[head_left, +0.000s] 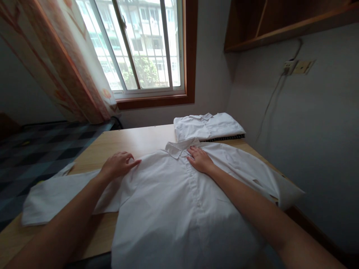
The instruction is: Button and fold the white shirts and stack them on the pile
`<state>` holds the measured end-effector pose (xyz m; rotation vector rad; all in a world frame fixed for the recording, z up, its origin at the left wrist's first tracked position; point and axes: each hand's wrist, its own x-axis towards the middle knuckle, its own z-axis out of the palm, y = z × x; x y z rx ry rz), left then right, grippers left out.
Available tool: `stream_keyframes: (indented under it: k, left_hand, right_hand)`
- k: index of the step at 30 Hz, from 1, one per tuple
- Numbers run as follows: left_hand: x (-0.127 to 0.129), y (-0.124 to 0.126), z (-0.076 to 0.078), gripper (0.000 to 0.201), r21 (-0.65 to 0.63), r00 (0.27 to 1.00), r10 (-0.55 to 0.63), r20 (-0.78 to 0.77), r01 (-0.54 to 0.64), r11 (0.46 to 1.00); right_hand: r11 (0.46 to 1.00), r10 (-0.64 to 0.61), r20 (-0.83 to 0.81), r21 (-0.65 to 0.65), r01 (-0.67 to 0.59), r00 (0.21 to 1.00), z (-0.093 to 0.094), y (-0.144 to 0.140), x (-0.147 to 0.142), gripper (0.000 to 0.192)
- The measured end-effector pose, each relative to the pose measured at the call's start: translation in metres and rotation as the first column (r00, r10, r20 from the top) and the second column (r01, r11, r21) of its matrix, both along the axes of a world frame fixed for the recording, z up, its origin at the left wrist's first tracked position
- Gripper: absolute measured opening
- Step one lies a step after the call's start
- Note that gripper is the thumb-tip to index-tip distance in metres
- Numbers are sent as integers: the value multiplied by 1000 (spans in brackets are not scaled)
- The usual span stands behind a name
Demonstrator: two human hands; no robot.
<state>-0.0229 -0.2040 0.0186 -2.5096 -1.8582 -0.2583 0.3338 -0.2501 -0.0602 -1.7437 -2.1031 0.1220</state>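
Observation:
A white button-up shirt lies front side up across the wooden table, its collar pointing away from me. One sleeve stretches out to the left, and the other drapes over the table's right edge. My right hand rests on the shirt just below the collar, beside the button strip, with its fingers spread. At the left shoulder seam is my left hand, thumb apart from the fingers and nothing seen in its grasp. Whether its fingertips touch the cloth is hard to tell.
Folded white shirts sit at the table's far right corner, on something dark. A checked bedspread is at the left, below a patterned curtain. A cord hangs from a wall socket on the right, under a wooden shelf.

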Motion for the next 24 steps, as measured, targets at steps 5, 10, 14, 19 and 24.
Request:
stream_keyframes:
  k: [5,10,14,19,24]
  left_hand:
    - [0,0,-1,49,-119,996,57,66,-49,992]
    - [1,-2,1,59,-146,969,176,174,-151,978]
    - [10,-11,9,57,-333,978,173,117,-126,935]
    - [32,-32,22,42,-36,973,-1,230,10,999]
    - [66,-65,32,35,38,923,-108,370,101,994]
  right_hand:
    - [999,20,-47,41,-18,999,2,-1,2,47]
    - [995,34,-86,98,-25,996,4,-5,4,38]
    - [983,22,-67,181,-10,997,9,-12,2,31]
    - [972,88,-18,220,-81,996,18,-19,-4,20]
    - [983,180,-340,94,-156,923,25,-27,-29,25]
